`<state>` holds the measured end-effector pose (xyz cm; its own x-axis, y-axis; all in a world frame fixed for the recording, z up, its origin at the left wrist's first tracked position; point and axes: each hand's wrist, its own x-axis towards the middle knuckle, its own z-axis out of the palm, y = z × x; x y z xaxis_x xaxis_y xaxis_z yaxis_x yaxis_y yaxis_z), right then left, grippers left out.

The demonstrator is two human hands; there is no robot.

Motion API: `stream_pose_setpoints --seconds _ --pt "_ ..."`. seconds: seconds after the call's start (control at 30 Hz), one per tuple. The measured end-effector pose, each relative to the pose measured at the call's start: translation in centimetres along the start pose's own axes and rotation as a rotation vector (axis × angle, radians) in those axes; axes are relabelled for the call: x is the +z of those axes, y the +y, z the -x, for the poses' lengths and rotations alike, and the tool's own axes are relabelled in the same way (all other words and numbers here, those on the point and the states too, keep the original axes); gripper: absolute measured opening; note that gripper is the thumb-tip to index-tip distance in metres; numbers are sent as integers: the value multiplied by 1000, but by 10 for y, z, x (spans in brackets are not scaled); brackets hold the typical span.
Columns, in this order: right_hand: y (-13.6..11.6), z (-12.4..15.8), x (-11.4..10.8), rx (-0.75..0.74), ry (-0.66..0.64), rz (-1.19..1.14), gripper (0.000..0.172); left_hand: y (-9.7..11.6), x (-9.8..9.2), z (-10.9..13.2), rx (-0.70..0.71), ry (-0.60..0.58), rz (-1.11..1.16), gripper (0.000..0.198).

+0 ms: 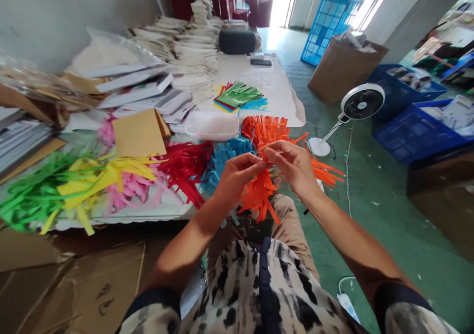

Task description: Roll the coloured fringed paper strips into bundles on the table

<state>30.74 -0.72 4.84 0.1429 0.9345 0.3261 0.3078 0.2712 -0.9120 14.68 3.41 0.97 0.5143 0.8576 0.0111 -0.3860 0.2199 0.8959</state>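
Note:
Both hands meet at the table's front edge over orange fringed paper (261,196), whose cut strips hang below and fan out behind the fingers. My left hand (242,171) pinches it from the left, thumb and fingers pressed together. From the right, my right hand (291,161) pinches it too, fingertips close to the left ones. The exact spot gripped is partly hidden by the fingers. Beside my left hand lies blue fringed paper (218,164). Further left are fringed bunches in red (185,166), pink (131,191), yellow (85,178) and green (37,191).
A clear plastic box (212,125) and flat coloured sheets (240,96) lie behind the bunches. A brown envelope (138,132) and paper stacks (196,48) cover the left and back. On the floor at right stand a white fan (363,102), blue crates (425,129) and a cardboard box (346,67).

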Motion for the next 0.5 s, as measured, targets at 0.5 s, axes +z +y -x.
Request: stream_pose_setpoints --seconds 0.5 --pt "3 -49 32 -69 -127 211 28 4 -26 12 98 313 -92 31"
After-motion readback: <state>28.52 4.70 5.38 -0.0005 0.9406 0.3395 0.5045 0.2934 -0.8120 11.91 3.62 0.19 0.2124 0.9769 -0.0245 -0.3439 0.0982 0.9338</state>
